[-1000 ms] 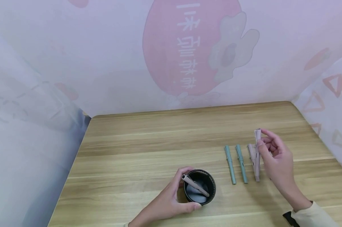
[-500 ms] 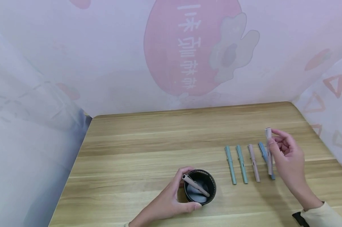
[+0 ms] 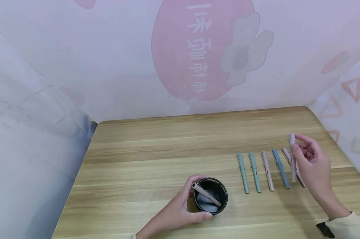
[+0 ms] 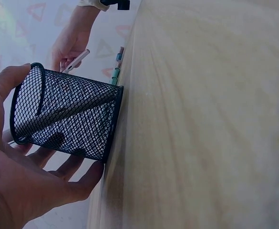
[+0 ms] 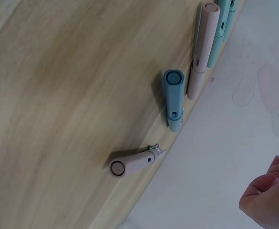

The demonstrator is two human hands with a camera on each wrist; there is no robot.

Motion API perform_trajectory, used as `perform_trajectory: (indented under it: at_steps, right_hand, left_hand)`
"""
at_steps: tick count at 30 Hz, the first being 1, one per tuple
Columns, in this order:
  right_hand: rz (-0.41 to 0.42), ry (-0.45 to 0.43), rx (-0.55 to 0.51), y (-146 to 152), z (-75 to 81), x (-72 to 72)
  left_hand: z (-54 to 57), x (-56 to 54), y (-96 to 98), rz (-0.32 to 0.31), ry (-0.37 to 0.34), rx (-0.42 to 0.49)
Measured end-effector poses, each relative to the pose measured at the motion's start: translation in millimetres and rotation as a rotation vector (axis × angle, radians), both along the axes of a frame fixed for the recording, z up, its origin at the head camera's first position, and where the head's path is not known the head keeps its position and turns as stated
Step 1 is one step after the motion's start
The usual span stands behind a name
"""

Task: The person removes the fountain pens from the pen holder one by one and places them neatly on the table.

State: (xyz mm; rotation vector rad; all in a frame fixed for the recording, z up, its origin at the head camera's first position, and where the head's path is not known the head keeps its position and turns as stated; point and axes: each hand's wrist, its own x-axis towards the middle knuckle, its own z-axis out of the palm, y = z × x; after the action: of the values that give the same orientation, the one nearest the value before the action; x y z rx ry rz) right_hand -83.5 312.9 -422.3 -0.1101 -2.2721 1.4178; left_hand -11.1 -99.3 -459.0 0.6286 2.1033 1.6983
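Note:
My left hand [image 3: 180, 209] curls its fingers and thumb round a black mesh pen holder [image 3: 222, 192], which stands upright on the table. One greyish-pink pen [image 3: 206, 195] leans inside it. My right hand [image 3: 315, 166] pinches a pale pink pen [image 3: 292, 152] by its upper part, held upright above the table. Below that pen lies another pinkish pen [image 5: 134, 162], partly covered by it in the head view. To its left lie a blue pen [image 3: 281, 170], a pink pen [image 3: 267, 171] and two green pens [image 3: 255, 172], side by side in a row.
The wooden table [image 3: 156, 142] reaches back to a pale printed curtain [image 3: 117, 59], which also hangs along the left and right sides. The row of pens lies on the right half of the table, to the right of the holder.
My right hand has moved right along the row with the upright pen, from over the pink pen, past the blue one, to the rightmost pen. The left hand and holder have stayed put.

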Motion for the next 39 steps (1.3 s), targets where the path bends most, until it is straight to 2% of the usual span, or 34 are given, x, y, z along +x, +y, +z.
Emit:
perform_trajectory:
  at_steps: [17, 33, 39]
  right_hand:
    - [0.033, -0.035, 0.033, 29, -4.1, 1.5]
    - [0.053, -0.131, 0.137, 56, -6.3, -7.0]
    - [0.072, -0.199, 0.163, 68, -8.1, -7.0]
  left_hand:
    - [0.5, 0.4, 0.0, 0.001, 0.0, -0.001]
    - [0.5, 0.5, 1.0, 0.013, -0.01, -0.014]
    - [0.2, 1.0, 0.1, 0.008, -0.019, -0.008]
